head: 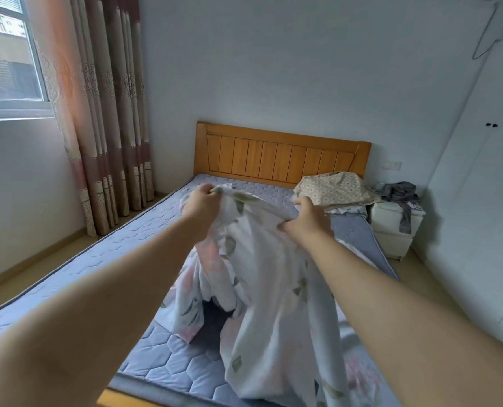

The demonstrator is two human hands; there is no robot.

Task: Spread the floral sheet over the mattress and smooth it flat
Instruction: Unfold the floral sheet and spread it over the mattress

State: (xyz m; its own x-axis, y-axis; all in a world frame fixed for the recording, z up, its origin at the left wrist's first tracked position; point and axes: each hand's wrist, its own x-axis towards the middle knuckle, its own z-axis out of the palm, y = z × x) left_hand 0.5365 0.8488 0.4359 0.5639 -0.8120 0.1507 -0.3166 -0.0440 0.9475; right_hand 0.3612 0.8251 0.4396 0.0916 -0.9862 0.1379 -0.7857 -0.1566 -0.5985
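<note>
We hold the floral sheet (262, 259) up over the quilted blue mattress (103, 254), both arms stretched forward. Our left hand (201, 205) is fisted around a bunched edge of the sheet; our right hand (306, 223) is clenched on the fabric a bit lower and to the right. The sheet hangs between and below the hands in loose folds, its lower part draped on the near right of the mattress, most of the mattress bare. A patterned pillow (335, 188) lies at the far right corner by the wooden headboard (279, 154). A white nightstand (394, 230) with grey clothing (401, 198) stands just beside the bed. Curtains (109, 113) hang at left.
</note>
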